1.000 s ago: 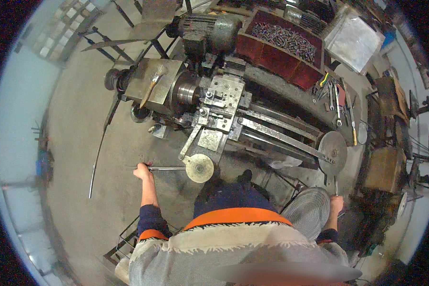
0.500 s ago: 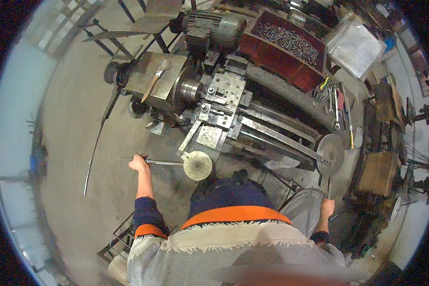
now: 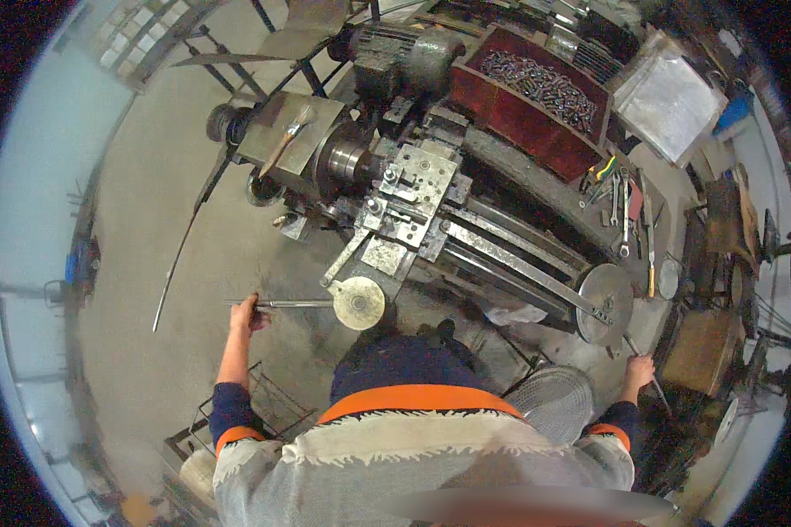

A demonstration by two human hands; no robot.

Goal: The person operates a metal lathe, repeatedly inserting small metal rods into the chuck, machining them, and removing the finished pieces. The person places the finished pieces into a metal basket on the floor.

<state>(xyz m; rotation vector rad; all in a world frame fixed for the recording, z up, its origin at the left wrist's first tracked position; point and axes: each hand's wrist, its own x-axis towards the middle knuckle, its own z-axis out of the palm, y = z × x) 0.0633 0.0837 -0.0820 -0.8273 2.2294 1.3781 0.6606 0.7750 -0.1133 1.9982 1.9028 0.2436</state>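
A small metal lathe stands in front of me, with a shiny round chuck point(image 3: 347, 162) and a tool slide point(image 3: 420, 176) beside it. My left hand point(image 3: 248, 316) is closed around a long metal lever point(image 3: 299, 304) that runs to a pale round disc point(image 3: 359, 303) at the slide's near end. Over on the right, my right hand point(image 3: 640, 373) grips a thin metal rod point(image 3: 633, 346), which slants out from a larger grey wheel point(image 3: 605, 303) at the end of the bed. The fingers of both hands show only in part.
A brush point(image 3: 286, 140) lies on the headstock. Behind the lathe are a motor point(image 3: 404, 66) and a red box point(image 3: 527, 105) full of small metal parts. Wrenches point(image 3: 625, 211) lie at the right. A round mesh basket point(image 3: 554, 404) sits beside my right side. A long bar point(image 3: 177, 263) juts out left.
My right hand has swung outward to the right with the rod, which now slants away from the wheel. My left hand stays on its lever, its wrist turned a little. The whole view has shifted slightly.
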